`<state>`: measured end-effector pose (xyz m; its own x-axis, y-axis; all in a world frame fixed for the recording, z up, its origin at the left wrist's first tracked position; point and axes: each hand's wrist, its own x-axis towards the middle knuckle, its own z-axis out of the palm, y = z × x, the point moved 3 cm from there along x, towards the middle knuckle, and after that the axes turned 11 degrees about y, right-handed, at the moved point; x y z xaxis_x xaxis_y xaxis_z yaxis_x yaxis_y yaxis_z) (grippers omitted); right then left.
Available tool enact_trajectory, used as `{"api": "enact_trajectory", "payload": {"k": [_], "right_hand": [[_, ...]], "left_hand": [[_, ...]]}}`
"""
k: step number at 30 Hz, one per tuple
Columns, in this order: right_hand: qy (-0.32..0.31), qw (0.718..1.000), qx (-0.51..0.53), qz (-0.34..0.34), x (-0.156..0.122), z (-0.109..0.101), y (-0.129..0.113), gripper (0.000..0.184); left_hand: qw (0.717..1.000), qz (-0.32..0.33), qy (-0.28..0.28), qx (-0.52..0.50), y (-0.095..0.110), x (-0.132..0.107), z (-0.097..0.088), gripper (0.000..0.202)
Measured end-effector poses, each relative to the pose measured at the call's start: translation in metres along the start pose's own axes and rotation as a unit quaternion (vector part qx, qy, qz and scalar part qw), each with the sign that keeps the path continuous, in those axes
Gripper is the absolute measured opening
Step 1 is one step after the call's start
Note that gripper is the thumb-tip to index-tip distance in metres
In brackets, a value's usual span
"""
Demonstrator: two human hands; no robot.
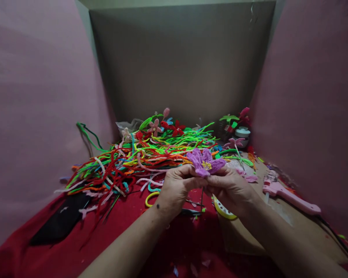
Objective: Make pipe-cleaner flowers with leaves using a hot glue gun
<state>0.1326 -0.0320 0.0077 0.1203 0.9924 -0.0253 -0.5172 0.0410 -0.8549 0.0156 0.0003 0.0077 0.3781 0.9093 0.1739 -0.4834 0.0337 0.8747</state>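
Note:
A purple pipe-cleaner flower (pixel 204 160) with yellow stamens is held up in front of me, its face tilted towards the camera. My left hand (pixel 176 187) pinches its left petals between thumb and fingers. On the other side, my right hand (pixel 230 187) is closed on the flower's lower right edge. A thin dark stem seems to hang below, between the two hands. Beneath them lie yellow-handled scissors (pixel 152 199), partly hidden by my left wrist. A yellow-rimmed piece with holes (pixel 224 210) shows under my right hand.
Loose coloured pipe cleaners (pixel 150 150) form a big heap behind my hands, with finished flowers (pixel 176 128) on top. A pink glue gun (pixel 290 195) rests on cardboard (pixel 243 239) at right. A black flat object (pixel 60 220) lies left on red cloth (pixel 127 247). Pink walls (pixel 40 116) flank both sides.

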Motion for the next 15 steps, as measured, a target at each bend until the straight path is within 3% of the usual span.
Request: {"api": "enact_trajectory", "payload": {"k": [15], "right_hand": [[0.030, 0.996, 0.075, 0.035, -0.0063, 0.0065, 0.0029, 0.011]], "left_hand": [[0.999, -0.009, -0.020, 0.035, -0.0013, -0.0024, 0.0030, 0.004]]}}
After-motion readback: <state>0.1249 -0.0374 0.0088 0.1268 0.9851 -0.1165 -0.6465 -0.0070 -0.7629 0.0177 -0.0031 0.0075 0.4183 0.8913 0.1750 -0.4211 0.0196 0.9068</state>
